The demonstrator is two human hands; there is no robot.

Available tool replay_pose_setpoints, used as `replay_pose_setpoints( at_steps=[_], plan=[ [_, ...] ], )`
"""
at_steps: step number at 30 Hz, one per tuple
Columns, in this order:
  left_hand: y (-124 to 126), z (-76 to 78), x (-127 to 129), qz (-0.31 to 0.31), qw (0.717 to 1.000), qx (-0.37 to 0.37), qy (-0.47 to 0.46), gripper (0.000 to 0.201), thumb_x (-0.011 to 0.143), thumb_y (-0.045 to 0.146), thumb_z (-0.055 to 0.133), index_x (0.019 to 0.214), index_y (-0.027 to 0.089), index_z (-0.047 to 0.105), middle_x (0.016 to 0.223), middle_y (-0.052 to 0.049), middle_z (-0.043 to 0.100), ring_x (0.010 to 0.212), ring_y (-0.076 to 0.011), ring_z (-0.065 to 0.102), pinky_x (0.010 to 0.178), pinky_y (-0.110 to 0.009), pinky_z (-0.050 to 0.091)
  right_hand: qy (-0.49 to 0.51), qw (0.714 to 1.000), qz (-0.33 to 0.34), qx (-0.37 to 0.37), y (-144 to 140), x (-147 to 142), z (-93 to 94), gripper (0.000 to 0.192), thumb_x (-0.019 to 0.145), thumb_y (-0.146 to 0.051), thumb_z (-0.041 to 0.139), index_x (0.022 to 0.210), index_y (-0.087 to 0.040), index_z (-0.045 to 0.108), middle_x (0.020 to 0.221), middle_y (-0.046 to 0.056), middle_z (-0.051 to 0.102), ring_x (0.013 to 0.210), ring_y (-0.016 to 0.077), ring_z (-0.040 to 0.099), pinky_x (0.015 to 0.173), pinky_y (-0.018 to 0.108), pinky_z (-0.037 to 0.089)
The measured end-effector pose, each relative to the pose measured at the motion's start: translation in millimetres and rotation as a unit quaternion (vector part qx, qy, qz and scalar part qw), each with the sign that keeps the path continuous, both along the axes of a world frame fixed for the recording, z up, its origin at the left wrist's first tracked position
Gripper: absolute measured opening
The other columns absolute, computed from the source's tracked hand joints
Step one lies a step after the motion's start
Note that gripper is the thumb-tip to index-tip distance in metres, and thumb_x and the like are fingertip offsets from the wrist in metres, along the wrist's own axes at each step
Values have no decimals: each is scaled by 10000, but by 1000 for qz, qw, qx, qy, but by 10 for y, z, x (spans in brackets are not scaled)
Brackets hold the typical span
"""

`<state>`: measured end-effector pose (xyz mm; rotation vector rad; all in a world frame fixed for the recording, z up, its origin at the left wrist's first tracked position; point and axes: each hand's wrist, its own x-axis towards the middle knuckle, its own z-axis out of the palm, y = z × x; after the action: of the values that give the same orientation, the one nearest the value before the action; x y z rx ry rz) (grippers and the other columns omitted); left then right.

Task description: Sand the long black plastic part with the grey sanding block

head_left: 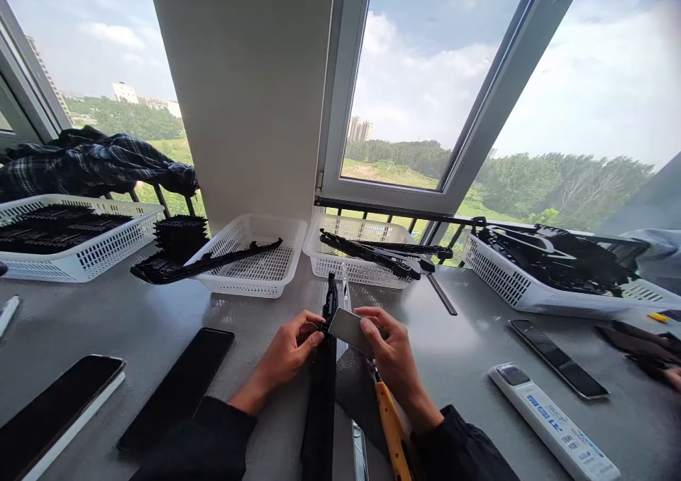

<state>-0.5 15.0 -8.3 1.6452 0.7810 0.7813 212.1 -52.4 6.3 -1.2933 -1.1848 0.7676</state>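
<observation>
Orange-handled tool (pixel 391 424): lies near the right wrist, thin tip pointing away from the wearer; if that hand dropped, I judge, it could knock or catch the tip.
Black strip (pixel 318 424): on the grey table (pixel 447 367), running up from the lower edge of the view and between the hands; its long axis points away from the wearer, towards the gap between two baskets.
Left hand (pixel 290 350): thumb and forefinger appear pinched on the strip's edge, near its far end.
Right hand (pixel 394 346): thumb above, fingers clamped on the grey plate.
Grey plate (pixel 348 328): tilted, slanting from upper left to lower right, left end beside the left fingertips; I cannot tell whether it touches the strip.
Likely slip: a loosened left pinch could let the strip twist; too hard a push could drive the plate's edge into those fingertips.
Left-centre basket (pixel 245 286): beyond, a long black part across its rim.
Right-centre basket (pixel 362 272): beside it, several similar parts laid across.
</observation>
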Motion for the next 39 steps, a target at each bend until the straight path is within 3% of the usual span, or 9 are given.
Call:
replay_pose_setpoints(
  at_steps=[4,8,16,21,27,33,39],
  plan=[
    [-25,49,10,-7,1000,-15,-6,392,945,520,630,1131,176,607,937,-64,739,809,-199,653,696,-311,487,86,994,31,-59,41,5,-52,467,843,-627,690,986,-186,743,711,1,656,450,94,476,374,219,380],
    [-32,30,32,-21,999,-23,-17,404,932,531,648,1114,173,611,895,-57,722,816,-205,652,684,-302,480,103,990,39,-87,39,-10,-61,477,800,-641,720,946,-187,740,645,-30,593,393,69,395,317,205,311],
    [-51,-2,42,-29,999,-10,-16,397,934,524,651,1106,167,622,897,-58,745,771,-181,629,685,-289,469,41,992,44,-108,37,13,-27,511,780,-609,732,962,-135,791,661,2,643,395,59,388,333,206,289],
    [-37,-5,45,-22,1000,1,-15,334,943,461,643,1109,171,649,882,-48,751,790,-188,652,734,-302,478,72,989,17,-125,66,96,-30,502,734,-604,758,905,-133,800,620,-1,616,434,76,404,366,209,268],
    [-41,-15,45,-36,999,16,-2,318,965,455,622,1120,178,634,956,-69,779,882,-217,691,805,-325,487,57,990,52,-118,82,97,-66,488,769,-601,756,932,-145,819,673,19,654,521,91,439,465,217,294],
    [-49,-26,38,-24,1000,10,-8,341,950,464,631,1122,169,629,819,-19,699,726,-168,598,691,-291,450,68,992,27,-102,89,197,-48,456,751,-577,787,885,-142,812,708,26,664,611,115,491,552,232,347],
    [-38,3,58,-56,998,-17,-15,380,918,509,671,1065,163,613,836,-29,700,703,-152,573,667,-282,427,61,992,70,-82,94,94,-53,519,776,-646,772,933,-153,816,751,30,687,625,113,491,555,227,339]
  ],
)
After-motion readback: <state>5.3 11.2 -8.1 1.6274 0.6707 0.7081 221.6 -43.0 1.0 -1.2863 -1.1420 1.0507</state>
